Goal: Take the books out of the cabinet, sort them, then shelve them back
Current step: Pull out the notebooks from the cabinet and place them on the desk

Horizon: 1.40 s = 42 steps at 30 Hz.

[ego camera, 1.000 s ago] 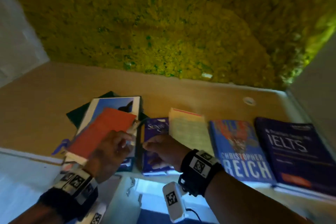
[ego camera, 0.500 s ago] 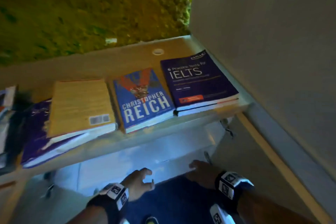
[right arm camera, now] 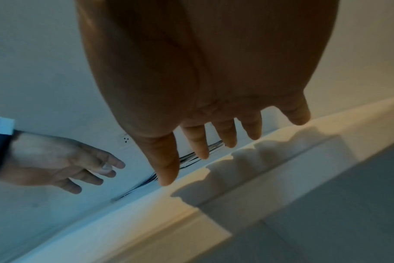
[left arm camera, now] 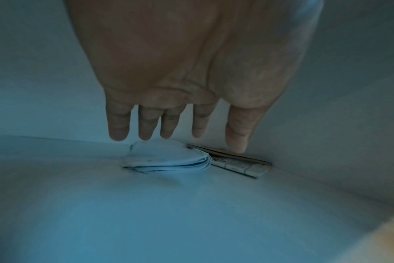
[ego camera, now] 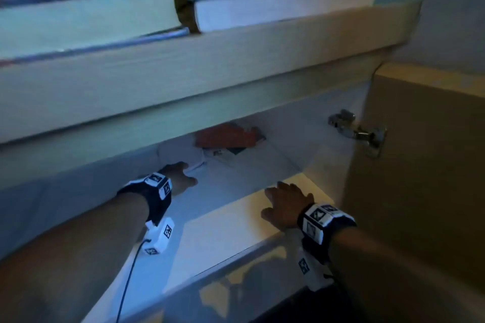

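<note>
Inside the open cabinet, a pale folded booklet (ego camera: 183, 155) (left arm camera: 167, 158) lies at the back of the shelf (ego camera: 236, 181), and a red-covered book (ego camera: 228, 136) leans behind it with a thin book (left arm camera: 238, 163) beside it. My left hand (ego camera: 181, 176) (left arm camera: 178, 128) reaches in with straight fingers, just short of the pale booklet, holding nothing. My right hand (ego camera: 283, 204) (right arm camera: 225, 142) is spread flat over the shelf's front edge, empty. Books (ego camera: 86, 16) (ego camera: 283, 0) lie flat on the cabinet top.
The cabinet door (ego camera: 420, 165) stands open at the right on a metal hinge (ego camera: 354, 131). The thick cabinet top (ego camera: 183, 81) overhangs the opening. A cable (ego camera: 128, 280) hangs from my left wrist.
My view dropped from the books on the cabinet top to the cabinet's inside. Both hands went from the top down into the opening, the left deeper than the right.
</note>
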### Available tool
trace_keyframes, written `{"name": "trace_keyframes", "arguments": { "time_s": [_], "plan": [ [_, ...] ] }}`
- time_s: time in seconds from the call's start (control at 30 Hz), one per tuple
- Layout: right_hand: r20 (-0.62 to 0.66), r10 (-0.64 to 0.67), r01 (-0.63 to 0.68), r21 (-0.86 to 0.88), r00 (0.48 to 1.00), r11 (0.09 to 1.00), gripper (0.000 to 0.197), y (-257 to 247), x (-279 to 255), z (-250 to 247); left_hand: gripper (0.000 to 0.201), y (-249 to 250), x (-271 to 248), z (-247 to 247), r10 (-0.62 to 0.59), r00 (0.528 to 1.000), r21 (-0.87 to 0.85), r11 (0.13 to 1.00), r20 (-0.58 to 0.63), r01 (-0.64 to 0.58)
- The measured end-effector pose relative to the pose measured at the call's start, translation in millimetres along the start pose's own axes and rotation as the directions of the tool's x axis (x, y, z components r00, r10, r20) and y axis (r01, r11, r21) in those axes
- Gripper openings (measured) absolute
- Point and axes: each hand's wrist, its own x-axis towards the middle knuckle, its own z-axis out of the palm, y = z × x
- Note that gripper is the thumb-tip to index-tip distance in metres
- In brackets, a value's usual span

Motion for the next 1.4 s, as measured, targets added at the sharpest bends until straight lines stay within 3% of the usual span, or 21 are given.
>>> {"name": "trace_keyframes", "arguments": {
  "time_s": [0.23, 0.37, 0.53, 0.63, 0.77, 0.87, 0.97, 1.07, 1.13, 1.2, 1.27, 1.33, 1.4],
  "plan": [
    [-0.032, -0.015, 0.016, 0.04, 0.999, 0.999, 0.076, 10.5, 13.9, 8.4, 0.09, 24.9, 55.9, 8.4, 0.064, 0.998, 0.022, 0.998, -0.018, -0.063],
    [-0.062, -0.041, 0.045, 0.065, 0.997, 0.997, 0.073, 17.3, 21.5, -1.7, 0.08, 49.4, 71.6, 11.2, 0.147, 0.987, 0.048, 0.988, -0.066, -0.144],
    [0.064, -0.033, 0.032, 0.024, 0.997, 0.999, 0.08, 19.9, 24.5, -0.5, 0.093, 63.9, 111.8, 14.1, 0.089, 0.989, 0.191, 0.979, -0.114, -0.066],
    [0.083, -0.034, 0.03, 0.046, 0.996, 0.998, 0.082, 22.2, 27.5, -4.0, 0.079, 68.6, 117.0, 29.2, 0.135, 0.987, 0.215, 0.97, -0.085, -0.114],
    [0.101, -0.019, 0.015, 0.048, 0.995, 0.999, 0.086, 18.6, 32.5, -4.8, 0.072, 59.6, 98.0, 41.8, 0.128, 0.992, 0.295, 0.948, -0.012, -0.119],
    [0.08, -0.014, 0.011, 0.039, 0.997, 0.999, 0.081, 12.9, 36.4, -14.2, 0.075, 56.3, 57.1, 45.4, 0.201, 0.978, 0.369, 0.907, 0.05, -0.205],
    [0.044, -0.037, 0.033, 0.083, 0.998, 0.996, 0.076, 14.1, 46.1, -28.0, 0.075, 54.4, 13.6, 53.1, 0.357, 0.926, 0.368, 0.851, 0.122, -0.376],
    [-0.126, -0.037, 0.05, 0.1, 0.991, 0.994, 0.062, 18.7, 55.6, -34.1, 0.06, 65.9, -26.5, 39.5, 0.485, 0.852, 0.228, 0.823, 0.198, -0.521],
    [-0.212, 0.003, 0.012, 0.068, 0.977, 0.998, 0.071, 15.9, 62.1, -33.6, 0.042, 70.1, -48.0, 35.2, 0.528, 0.834, 0.091, 0.833, 0.161, -0.545],
    [-0.256, 0.019, -0.003, 0.065, 0.967, 0.998, 0.08, 8.7, 68.2, -37.4, 0.032, 68.7, -63.2, 37.7, 0.549, 0.833, 0.091, 0.828, 0.069, -0.554],
    [-0.196, -0.007, 0.021, 0.072, 0.981, 0.997, 0.086, 1.0, 78.9, -42.5, 0.043, 60.1, -76.4, 45.3, 0.554, 0.832, 0.068, 0.831, -0.018, -0.552],
    [-0.101, -0.041, 0.044, 0.025, 0.994, 0.999, 0.104, -1.1, 88.9, -43.0, 0.055, 48.4, -94.3, 51.7, 0.533, 0.838, 0.07, 0.846, -0.113, -0.529],
    [-0.064, -0.041, 0.039, -0.036, 0.997, 0.999, 0.122, 1.8, 99.4, -38.1, 0.051, 31.3, -107.2, 53.0, 0.503, 0.853, 0.043, 0.864, -0.14, -0.502]
  ]
}}
